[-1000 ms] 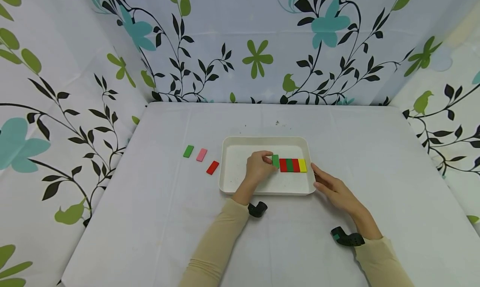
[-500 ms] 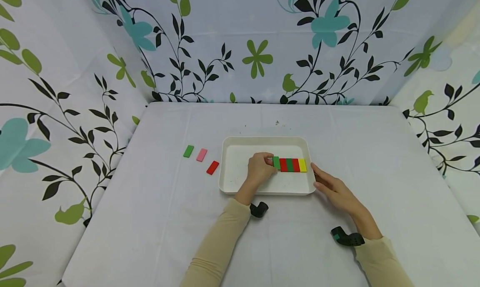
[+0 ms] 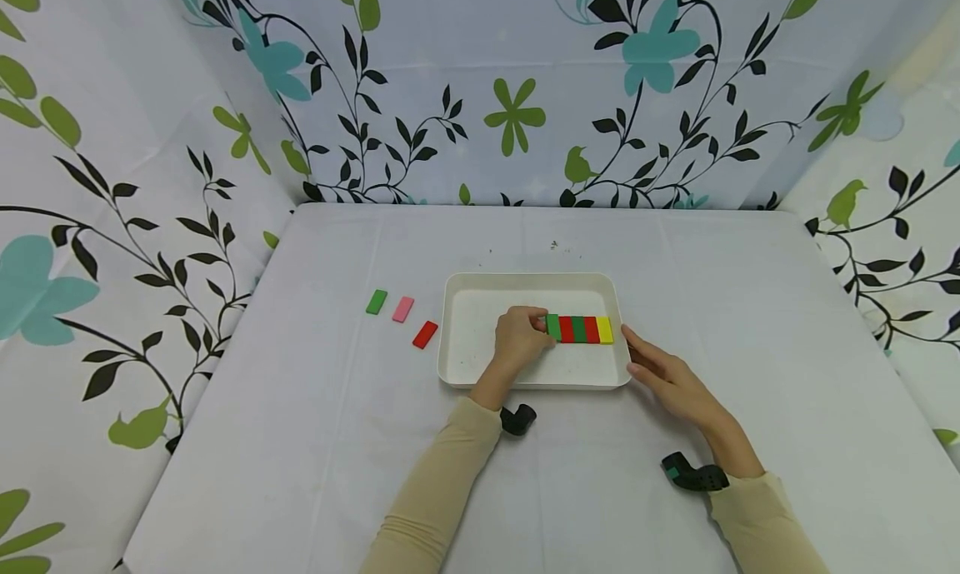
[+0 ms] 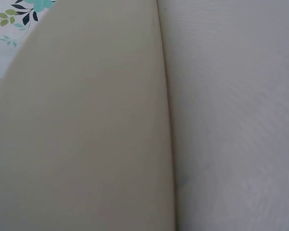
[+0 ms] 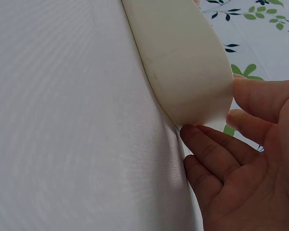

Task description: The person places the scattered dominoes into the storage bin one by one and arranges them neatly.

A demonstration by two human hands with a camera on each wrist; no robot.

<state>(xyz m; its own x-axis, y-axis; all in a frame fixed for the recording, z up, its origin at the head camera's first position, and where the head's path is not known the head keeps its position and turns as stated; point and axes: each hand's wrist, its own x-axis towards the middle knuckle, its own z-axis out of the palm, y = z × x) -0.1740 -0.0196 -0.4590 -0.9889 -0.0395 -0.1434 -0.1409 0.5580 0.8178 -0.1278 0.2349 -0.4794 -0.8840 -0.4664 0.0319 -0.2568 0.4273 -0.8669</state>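
In the head view a white tray point(image 3: 480, 288) holds a tight row of flat tiles. From left to right they run green tile point(image 3: 552, 327), red tile point(image 3: 566, 330), darker green tile point(image 3: 579, 330), red tile point(image 3: 592, 330) and yellow tile point(image 3: 604, 330). My left hand point(image 3: 519, 339) pinches the leftmost green tile, which sits against its red neighbour. At the tray's right end, my right hand point(image 3: 667, 380) touches the outer wall with extended fingers. The right wrist view has its fingertips point(image 5: 195, 131) against that wall. Only sleeve and cloth fill the left wrist view.
Left of the tray, a green tile point(image 3: 377, 301), a pink tile point(image 3: 402, 310) and a red tile point(image 3: 425, 335) lie apart on the white-covered table point(image 3: 337, 441). Patterned curtains point(image 3: 510, 74) stand behind and at both sides.
My left hand has shifted slightly right, and the green tile it pinches has moved up flush with the row. My right hand stays at the tray's end.
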